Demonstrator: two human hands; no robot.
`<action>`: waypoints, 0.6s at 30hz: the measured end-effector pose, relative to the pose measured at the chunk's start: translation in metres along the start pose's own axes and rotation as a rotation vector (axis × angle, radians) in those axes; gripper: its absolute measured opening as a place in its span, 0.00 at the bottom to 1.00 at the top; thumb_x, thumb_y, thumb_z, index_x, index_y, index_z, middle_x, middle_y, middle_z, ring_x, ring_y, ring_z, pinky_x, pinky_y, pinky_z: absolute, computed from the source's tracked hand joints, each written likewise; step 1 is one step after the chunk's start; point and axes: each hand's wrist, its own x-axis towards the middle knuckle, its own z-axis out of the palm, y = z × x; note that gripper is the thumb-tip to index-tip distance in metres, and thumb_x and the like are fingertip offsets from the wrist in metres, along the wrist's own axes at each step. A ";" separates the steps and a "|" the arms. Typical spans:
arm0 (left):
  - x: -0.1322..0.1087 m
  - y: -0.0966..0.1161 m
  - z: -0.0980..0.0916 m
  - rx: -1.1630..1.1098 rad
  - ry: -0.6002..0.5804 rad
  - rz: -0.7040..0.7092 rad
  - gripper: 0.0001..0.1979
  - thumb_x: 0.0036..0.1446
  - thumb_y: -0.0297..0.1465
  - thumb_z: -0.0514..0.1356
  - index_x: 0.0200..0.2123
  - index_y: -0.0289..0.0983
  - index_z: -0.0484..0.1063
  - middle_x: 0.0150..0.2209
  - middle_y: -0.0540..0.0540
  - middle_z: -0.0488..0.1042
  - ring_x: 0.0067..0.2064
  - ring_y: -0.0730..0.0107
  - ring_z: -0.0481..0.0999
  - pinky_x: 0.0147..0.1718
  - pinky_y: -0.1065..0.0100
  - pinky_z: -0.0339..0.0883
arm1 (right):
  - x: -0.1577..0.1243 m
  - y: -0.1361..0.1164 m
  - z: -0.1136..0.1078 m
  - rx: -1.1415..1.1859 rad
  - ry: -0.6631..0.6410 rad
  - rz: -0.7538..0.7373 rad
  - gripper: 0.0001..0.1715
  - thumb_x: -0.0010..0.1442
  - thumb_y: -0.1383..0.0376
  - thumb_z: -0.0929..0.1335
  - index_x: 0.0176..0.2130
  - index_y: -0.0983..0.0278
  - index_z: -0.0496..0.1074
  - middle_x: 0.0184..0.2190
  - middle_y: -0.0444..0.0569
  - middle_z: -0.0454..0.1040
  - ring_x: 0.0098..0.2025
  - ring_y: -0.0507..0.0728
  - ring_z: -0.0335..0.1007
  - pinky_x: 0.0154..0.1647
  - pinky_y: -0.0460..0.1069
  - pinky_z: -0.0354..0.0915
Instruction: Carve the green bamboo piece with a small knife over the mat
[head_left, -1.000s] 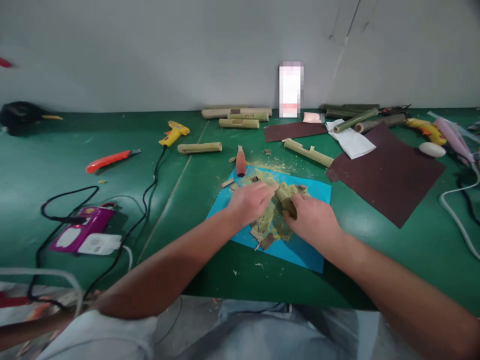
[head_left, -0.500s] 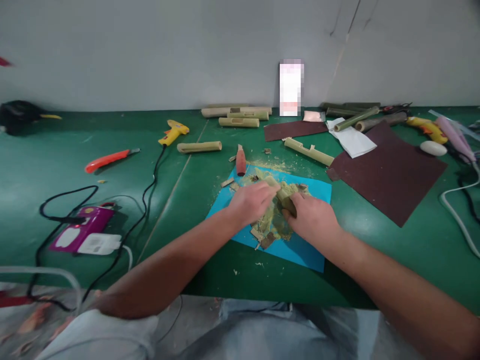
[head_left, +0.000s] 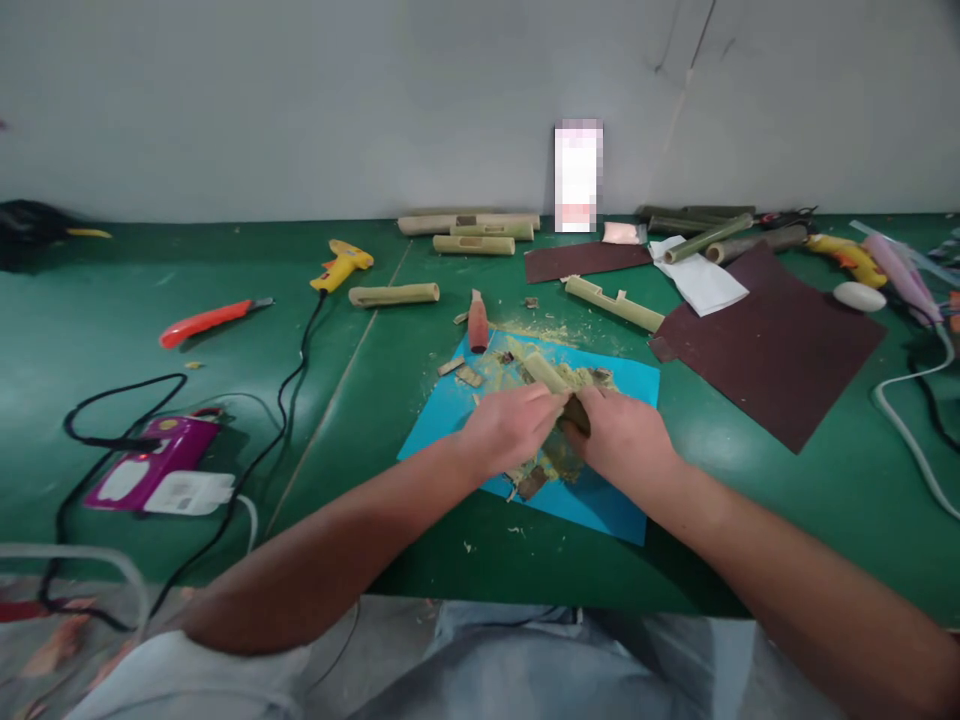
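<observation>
Over a blue sheet strewn with shavings, a short piece of bamboo lies between my hands, its pale end pointing up and left. My right hand is wrapped round its near part. The fingers of my left hand are pinched together against the bamboo, close to my right fingers; what they hold, if anything, is hidden. Beside the sheet's top left edge is a red-handled tool. Small bamboo scraps lie under and around my hands.
Cut bamboo tubes line the back, with another tube nearer. Brown sheets and a white paper lie right. Leftward are a yellow glue gun, a red cutter, a purple power box and cables.
My left hand has moved down and slightly right along the bamboo, closer to my right hand. More of the bamboo's pale upper end now shows. The whole view has shifted slightly.
</observation>
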 end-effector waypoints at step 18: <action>0.003 -0.016 -0.002 0.015 0.163 -0.091 0.16 0.72 0.33 0.53 0.54 0.36 0.78 0.39 0.42 0.81 0.41 0.64 0.80 0.39 0.66 0.74 | -0.003 0.000 -0.013 -0.082 0.021 0.062 0.10 0.66 0.61 0.64 0.43 0.63 0.72 0.42 0.55 0.79 0.40 0.61 0.78 0.29 0.51 0.59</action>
